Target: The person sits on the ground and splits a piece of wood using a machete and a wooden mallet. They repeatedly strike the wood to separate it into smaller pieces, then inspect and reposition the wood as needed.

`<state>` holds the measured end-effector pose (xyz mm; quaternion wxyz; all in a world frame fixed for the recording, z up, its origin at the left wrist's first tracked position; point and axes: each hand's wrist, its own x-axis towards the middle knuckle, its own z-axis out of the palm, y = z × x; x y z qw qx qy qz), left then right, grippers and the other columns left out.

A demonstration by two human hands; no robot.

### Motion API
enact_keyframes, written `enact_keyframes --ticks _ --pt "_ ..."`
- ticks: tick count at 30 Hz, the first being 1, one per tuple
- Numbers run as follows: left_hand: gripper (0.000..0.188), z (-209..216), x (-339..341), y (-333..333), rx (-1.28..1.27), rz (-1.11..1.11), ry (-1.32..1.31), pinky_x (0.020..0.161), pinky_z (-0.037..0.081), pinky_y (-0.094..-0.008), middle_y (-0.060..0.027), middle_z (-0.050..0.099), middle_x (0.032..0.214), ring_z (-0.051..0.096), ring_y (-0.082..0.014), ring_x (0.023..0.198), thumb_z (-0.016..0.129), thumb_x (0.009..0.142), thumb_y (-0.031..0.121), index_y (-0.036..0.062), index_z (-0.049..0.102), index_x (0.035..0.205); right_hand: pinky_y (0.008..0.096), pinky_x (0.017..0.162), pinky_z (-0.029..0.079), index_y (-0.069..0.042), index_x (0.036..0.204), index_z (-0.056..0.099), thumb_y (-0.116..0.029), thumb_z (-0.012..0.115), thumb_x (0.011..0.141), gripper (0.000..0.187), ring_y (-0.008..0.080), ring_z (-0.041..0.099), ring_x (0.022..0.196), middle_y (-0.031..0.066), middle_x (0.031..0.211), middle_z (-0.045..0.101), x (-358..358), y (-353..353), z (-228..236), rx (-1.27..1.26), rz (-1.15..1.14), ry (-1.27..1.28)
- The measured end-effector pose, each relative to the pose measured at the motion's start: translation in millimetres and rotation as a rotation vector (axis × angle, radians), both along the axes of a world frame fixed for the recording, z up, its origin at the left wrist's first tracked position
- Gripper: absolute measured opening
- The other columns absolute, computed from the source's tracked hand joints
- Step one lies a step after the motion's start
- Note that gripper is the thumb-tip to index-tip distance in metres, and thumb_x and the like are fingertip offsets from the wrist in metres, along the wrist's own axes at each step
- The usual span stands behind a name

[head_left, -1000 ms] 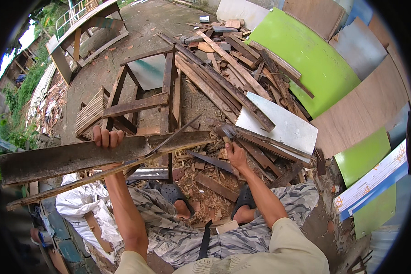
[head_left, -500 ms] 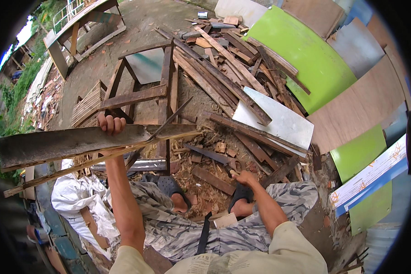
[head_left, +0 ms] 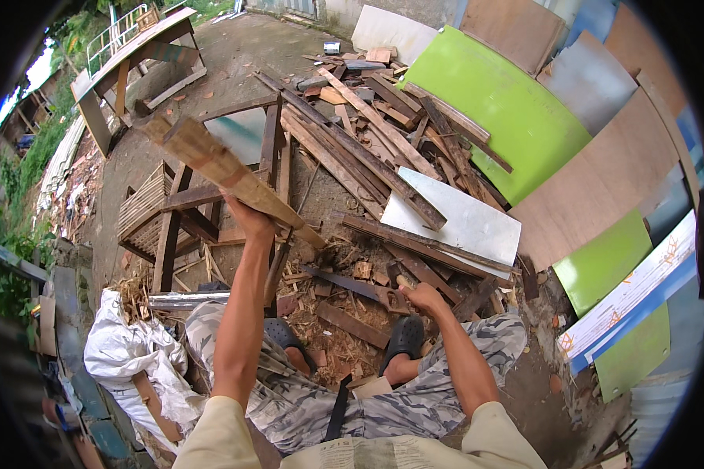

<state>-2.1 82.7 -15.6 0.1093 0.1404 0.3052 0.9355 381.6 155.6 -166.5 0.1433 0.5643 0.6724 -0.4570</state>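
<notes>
My left hand (head_left: 250,219) is closed round a long rough wooden plank (head_left: 219,168). The plank is tilted, its broad end up at the far left and its narrow end low near the middle. My right hand (head_left: 426,299) grips a short wooden-handled tool (head_left: 404,280) over the debris; its kind cannot be made out. Just beside that hand lies a handsaw (head_left: 344,283) with a wooden handle, on the ground between my feet. Behind the plank stands a dark wooden frame (head_left: 270,144), partly hidden by it.
A heap of wood scraps (head_left: 375,148) spreads ahead, with a white board (head_left: 454,219) on its near side. Green panels (head_left: 501,109) and brown sheets lean at the right. A white sack (head_left: 129,336) lies at my left, and a wooden table (head_left: 137,47) stands far left.
My left hand has swung the plank from nearly level to a steep slant, its left end rising away from me. My right hand stays low, with the tool now pointing further up.
</notes>
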Motion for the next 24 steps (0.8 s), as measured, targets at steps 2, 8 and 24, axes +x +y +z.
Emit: enact_keyframes --ticks 2,8,24 --pt "0.063 18 18 6 -0.227 0.106 0.08 0.073 0.046 -0.0327 -0.0018 0.06 0.086 0.058 -0.0158 0.084 0.04 0.1 0.062 0.0025 0.062 0.104 0.0406 0.053 0.046 0.002 0.063 0.061 -0.05 0.061 0.092 0.06 0.0246 0.06 0.052 0.0132 0.059 0.061 8 3 -8 0.01 -0.105 0.008" --pt "0.056 22 8 36 -0.423 0.137 0.1 0.059 0.029 -0.0254 0.0068 0.044 0.07 0.036 -0.005 0.065 0.05 0.097 0.061 0.0068 0.057 0.083 0.0434 0.07 0.053 0.007 0.098 0.07 -0.029 0.07 0.078 0.042 0.0326 0.071 0.081 0.0238 0.097 0.07 58 -2 -94 0.082 -0.293 -0.082" --pt "0.087 25 -37 12 -0.495 0.077 0.346 0.113 0.028 -0.0396 -0.0154 0.039 0.149 0.04 -0.0268 0.133 0.021 0.098 0.071 0.0004 0.028 0.15 0.0538 0.1 0.042 0.004 0.127 0.057 -0.041 0.061 0.092 0.058 0.0412 0.052 0.125 0.0247 0.135 0.055 -18 -25 -65 0.493 0.02 -0.104"
